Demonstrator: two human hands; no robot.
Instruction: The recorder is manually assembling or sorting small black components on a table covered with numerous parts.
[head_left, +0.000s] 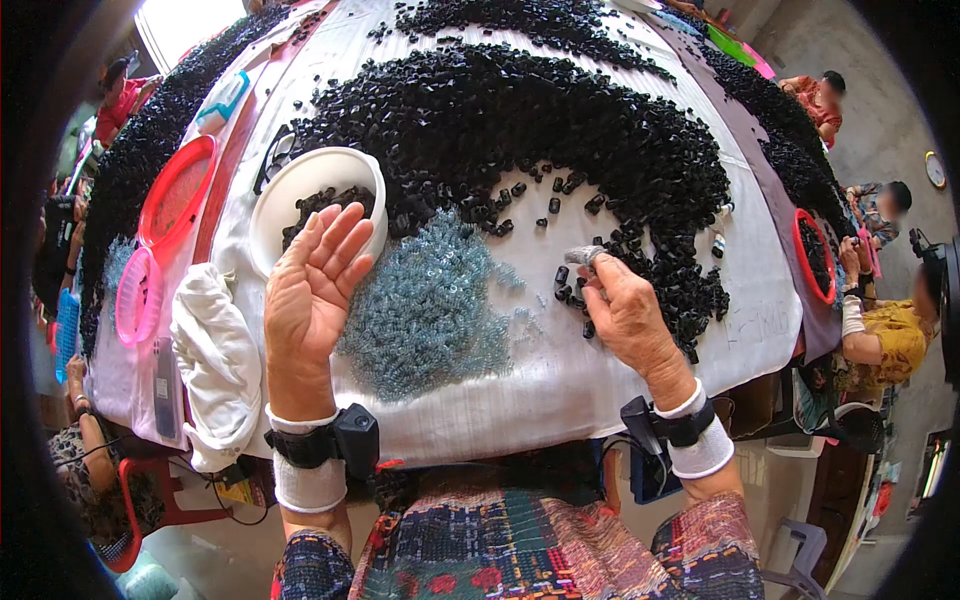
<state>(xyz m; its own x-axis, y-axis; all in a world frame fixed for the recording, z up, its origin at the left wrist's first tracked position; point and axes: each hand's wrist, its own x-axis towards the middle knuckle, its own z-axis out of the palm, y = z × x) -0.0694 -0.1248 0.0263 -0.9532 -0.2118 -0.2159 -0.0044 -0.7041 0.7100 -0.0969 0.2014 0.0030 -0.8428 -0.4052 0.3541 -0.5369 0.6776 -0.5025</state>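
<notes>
Hands, two, bare, each with a white wristband and a black strapped device.
Left hand (312, 285): palm up, fingers spread, nothing grasped; hovering at 6 o'clock of white bowl (275, 195), fingertips overlapping its near rim.
Right hand (625, 315): fingertips pinched on one small grey-blue piece (584, 255); resting among loose black caps at 5 o'clock of the main heap.
White bowl, one, round, on worktop (560, 390) at 10 o'clock of the clear pieces; a small number of black caps inside, too tight to count.
Black caps (520, 120), small and cylindrical: one large curved heap across the middle, further bands at far and side edges; far too many to count.
Clear blue-tinted pieces (425, 305): one flat pile between the two hands, uncountable.
White cloth (215, 365), one, crumpled, at 9 o'clock of left hand, on the worktop edge.
Red round basket (175, 190), one, at 9 o'clock of bowl.
Pink basket (137, 295), one, at 7 o'clock of the red one.
Second red basket (815, 255), one, at 3 o'clock edge, holding black caps.
Other people, at least four, partly visible around the worktop rim.
</notes>
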